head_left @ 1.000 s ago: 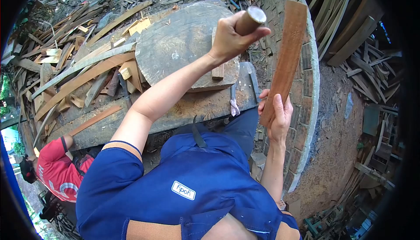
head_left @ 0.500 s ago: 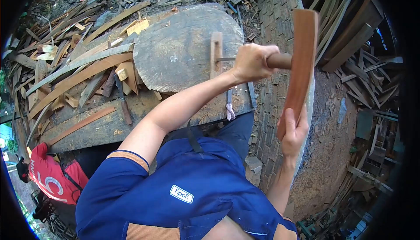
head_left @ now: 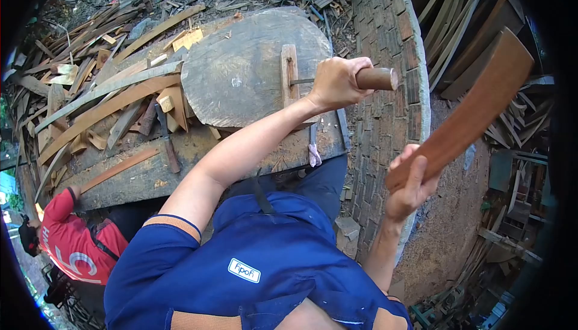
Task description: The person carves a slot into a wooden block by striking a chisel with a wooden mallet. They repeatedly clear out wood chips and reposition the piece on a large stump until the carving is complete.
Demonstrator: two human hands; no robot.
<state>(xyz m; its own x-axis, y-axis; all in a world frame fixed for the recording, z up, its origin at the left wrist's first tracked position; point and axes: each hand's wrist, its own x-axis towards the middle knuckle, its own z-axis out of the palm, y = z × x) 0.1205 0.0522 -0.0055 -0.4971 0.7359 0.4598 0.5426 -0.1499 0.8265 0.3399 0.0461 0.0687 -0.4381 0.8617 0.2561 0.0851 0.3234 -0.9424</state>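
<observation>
My left hand (head_left: 338, 83) is closed around the round wooden handle (head_left: 377, 79) of a tool. A thin metal part runs from that fist to a narrow wooden crosspiece (head_left: 289, 74) over the round wooden slab (head_left: 232, 71). At the right, my right hand (head_left: 413, 186) grips the lower end of a curved reddish-brown board (head_left: 466, 113), its thumb lying on the near face. The board slants up to the right, apart from the tool handle.
A long workbench (head_left: 129, 182) carries wood offcuts and a dark-bladed tool (head_left: 168, 143). A person in a red shirt (head_left: 84, 239) is at its lower left. A curved brick wall (head_left: 385, 29) stands right of the slab. Stacked curved strips (head_left: 460, 23) lean at upper right.
The curved board has swung away to the right and now slants, leaving the handle's end uncovered. My left hand and the tool have shifted slightly left. The person in red has moved slightly.
</observation>
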